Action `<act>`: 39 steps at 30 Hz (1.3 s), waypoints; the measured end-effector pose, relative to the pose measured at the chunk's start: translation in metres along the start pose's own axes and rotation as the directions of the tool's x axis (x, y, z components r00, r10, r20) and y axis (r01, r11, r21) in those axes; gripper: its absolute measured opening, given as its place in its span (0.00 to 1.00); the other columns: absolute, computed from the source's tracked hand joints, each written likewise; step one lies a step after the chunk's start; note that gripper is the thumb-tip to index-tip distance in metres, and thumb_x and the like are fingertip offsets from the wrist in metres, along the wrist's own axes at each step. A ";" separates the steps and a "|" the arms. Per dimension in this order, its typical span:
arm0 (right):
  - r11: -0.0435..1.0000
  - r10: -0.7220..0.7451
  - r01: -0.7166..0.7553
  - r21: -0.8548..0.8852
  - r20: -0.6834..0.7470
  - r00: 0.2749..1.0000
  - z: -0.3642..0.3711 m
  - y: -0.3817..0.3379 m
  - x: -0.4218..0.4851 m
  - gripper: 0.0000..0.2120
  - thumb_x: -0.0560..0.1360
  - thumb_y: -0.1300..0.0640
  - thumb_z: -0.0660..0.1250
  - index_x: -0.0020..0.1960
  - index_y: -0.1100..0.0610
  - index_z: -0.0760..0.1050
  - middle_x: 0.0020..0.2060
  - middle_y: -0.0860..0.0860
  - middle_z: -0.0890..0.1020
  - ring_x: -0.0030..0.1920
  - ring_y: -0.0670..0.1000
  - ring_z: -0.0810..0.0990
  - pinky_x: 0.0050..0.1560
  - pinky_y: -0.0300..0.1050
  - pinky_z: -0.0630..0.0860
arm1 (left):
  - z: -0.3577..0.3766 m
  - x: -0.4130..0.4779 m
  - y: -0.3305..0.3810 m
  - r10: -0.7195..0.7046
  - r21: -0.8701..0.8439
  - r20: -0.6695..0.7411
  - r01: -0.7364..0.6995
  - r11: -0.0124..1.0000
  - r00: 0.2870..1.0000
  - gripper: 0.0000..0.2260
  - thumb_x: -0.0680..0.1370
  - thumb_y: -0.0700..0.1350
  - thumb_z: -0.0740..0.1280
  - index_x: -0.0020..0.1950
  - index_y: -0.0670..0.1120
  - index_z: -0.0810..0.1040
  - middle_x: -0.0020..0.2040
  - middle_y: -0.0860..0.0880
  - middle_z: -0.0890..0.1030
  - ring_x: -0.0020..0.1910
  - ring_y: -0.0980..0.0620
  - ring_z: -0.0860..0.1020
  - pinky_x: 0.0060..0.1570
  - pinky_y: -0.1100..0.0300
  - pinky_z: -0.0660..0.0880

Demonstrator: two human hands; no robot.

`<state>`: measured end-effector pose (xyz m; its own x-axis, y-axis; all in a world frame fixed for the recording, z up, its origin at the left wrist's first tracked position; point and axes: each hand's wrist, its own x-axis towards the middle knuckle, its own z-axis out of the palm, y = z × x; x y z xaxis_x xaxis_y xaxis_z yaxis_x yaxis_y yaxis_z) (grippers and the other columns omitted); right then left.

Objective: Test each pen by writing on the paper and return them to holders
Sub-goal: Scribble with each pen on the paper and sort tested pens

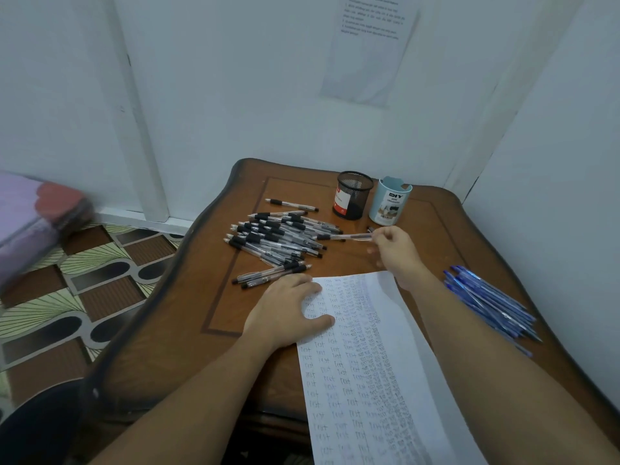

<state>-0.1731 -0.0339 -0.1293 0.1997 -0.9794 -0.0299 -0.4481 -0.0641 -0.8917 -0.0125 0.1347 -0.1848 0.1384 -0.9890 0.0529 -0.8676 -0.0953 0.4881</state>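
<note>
A long sheet of paper (pixel 375 364) covered with rows of the written word "test" lies on the wooden table (pixel 443 229). My left hand (pixel 285 310) rests flat on the paper's top left corner. My right hand (pixel 394 246) pinches a clear pen with a black grip (pixel 345 237) just above the table, beside a heap of several black pens (pixel 275 239). Behind stand a black mesh holder (pixel 353 195) and a light blue holder (pixel 389 203) marked DIY. A bundle of several blue pens (pixel 489 302) lies at the right edge.
One black pen (pixel 292 205) lies apart, behind the heap. The table stands in a corner of white walls, with a printed sheet (pixel 369 48) taped above it. Patterned floor (pixel 67 280) and a folded pink and red cloth (pixel 37 213) are at left.
</note>
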 end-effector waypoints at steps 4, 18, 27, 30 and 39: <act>0.840 0.106 -0.101 0.534 0.021 0.994 -0.012 -0.016 -0.028 0.06 0.86 0.55 0.55 0.58 0.55 0.69 0.53 0.56 0.85 0.49 0.55 0.86 0.50 0.51 0.82 | 0.000 0.000 0.000 0.000 0.010 0.000 0.000 1.000 1.000 0.31 0.74 0.69 0.64 0.74 0.57 0.70 0.76 0.58 0.65 0.74 0.58 0.60 0.72 0.55 0.59; 0.660 0.108 -0.241 0.712 0.228 0.968 -0.016 -0.007 -0.074 0.18 0.82 0.69 0.56 0.70 0.60 0.70 0.36 0.55 0.75 0.33 0.49 0.72 0.29 0.39 0.69 | 0.003 0.000 0.001 -0.006 0.030 -0.012 0.007 1.000 1.000 0.31 0.73 0.69 0.64 0.73 0.57 0.70 0.75 0.58 0.65 0.74 0.58 0.61 0.71 0.55 0.60; 0.776 0.023 -0.176 0.606 0.252 0.967 -0.020 0.003 -0.085 0.17 0.86 0.52 0.53 0.72 0.36 0.65 0.29 0.51 0.71 0.24 0.45 0.58 0.23 0.38 0.54 | 0.002 0.000 0.000 -0.007 0.024 -0.008 0.007 1.000 1.000 0.31 0.74 0.69 0.65 0.73 0.57 0.70 0.75 0.58 0.65 0.74 0.57 0.60 0.72 0.55 0.59; 0.760 0.037 -0.172 0.627 0.222 0.974 -0.022 0.004 -0.086 0.11 0.86 0.53 0.56 0.66 0.45 0.71 0.28 0.51 0.67 0.23 0.45 0.58 0.24 0.37 0.52 | 0.002 -0.001 0.001 -0.002 0.030 -0.008 0.002 1.000 1.000 0.31 0.74 0.69 0.65 0.73 0.57 0.70 0.75 0.58 0.65 0.74 0.57 0.60 0.72 0.55 0.58; 0.567 0.111 -0.249 0.785 0.227 0.968 -0.034 0.017 -0.086 0.23 0.83 0.56 0.54 0.45 0.67 0.83 0.26 0.56 0.74 0.34 0.54 0.78 0.42 0.47 0.76 | 0.002 0.000 0.001 -0.009 0.047 0.006 0.008 0.999 1.000 0.31 0.74 0.69 0.64 0.74 0.57 0.69 0.76 0.57 0.64 0.75 0.56 0.60 0.73 0.53 0.58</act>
<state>-0.2280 0.0425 -0.1264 0.3413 -0.9113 -0.2305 0.3804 0.3582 -0.8526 -0.0149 0.1347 -0.1860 0.1429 -0.9888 0.0430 -0.8878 -0.1089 0.4472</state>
